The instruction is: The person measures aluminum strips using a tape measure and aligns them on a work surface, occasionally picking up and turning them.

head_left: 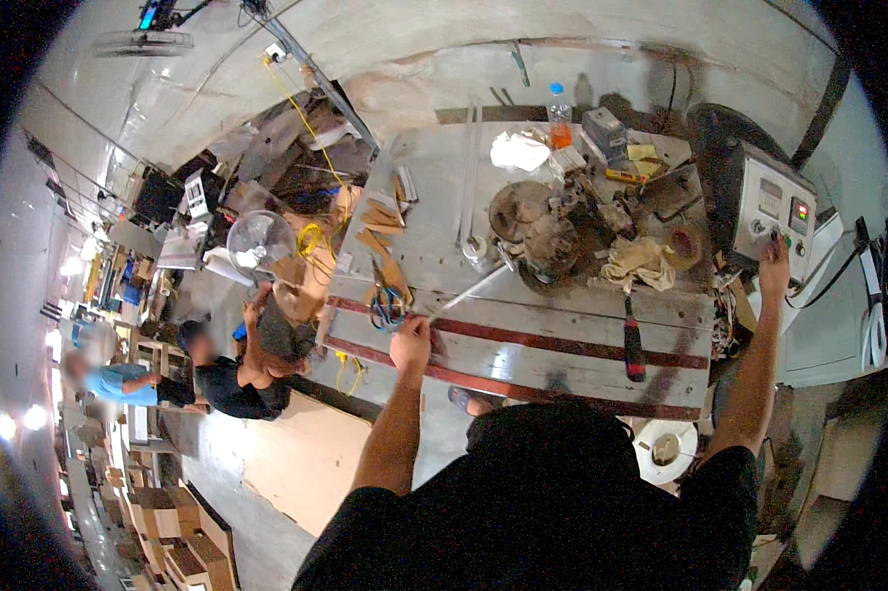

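Control box (774, 209): at the right, beyond the bench's end, with a dial and a red-lit display on its pale face.
Right hand (775, 256): stretched out to the lower part of that face, fingertips at the controls; whether they pinch a knob, I cannot tell.
Left hand (411, 345): clenched around the near end of a pale rod (472, 291).
Rod's far end: beside a dusty, rounded machine (550, 246).
Workbench (429, 172): grey, with dark red strips along its near side.
Near the left hand: scissors (389, 307) with dark blue handles.
Right of the machine: crumpled cloth (639, 264).
Below the cloth: red-and-black-handled screwdriver (634, 345).
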`<action>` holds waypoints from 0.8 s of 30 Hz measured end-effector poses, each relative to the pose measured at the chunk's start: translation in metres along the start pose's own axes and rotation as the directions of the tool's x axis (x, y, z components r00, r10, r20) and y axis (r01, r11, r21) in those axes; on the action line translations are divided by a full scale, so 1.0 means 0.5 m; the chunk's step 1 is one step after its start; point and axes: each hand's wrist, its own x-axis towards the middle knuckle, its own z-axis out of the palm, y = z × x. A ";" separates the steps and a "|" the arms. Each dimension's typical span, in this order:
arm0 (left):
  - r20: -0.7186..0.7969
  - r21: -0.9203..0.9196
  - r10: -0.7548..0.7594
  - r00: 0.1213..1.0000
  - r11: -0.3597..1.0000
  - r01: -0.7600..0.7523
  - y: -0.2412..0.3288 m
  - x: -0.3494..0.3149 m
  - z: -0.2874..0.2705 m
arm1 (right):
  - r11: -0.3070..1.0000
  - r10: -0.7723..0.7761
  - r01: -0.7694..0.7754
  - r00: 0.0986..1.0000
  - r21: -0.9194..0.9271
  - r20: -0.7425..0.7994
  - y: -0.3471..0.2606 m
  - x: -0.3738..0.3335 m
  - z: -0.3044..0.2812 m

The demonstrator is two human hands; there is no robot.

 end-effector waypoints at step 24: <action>-0.056 -0.013 0.125 0.991 0.992 -0.126 -0.185 -0.036 -0.082 | 0.857 -0.049 0.107 0.991 -0.503 0.127 -0.015 0.080 -0.050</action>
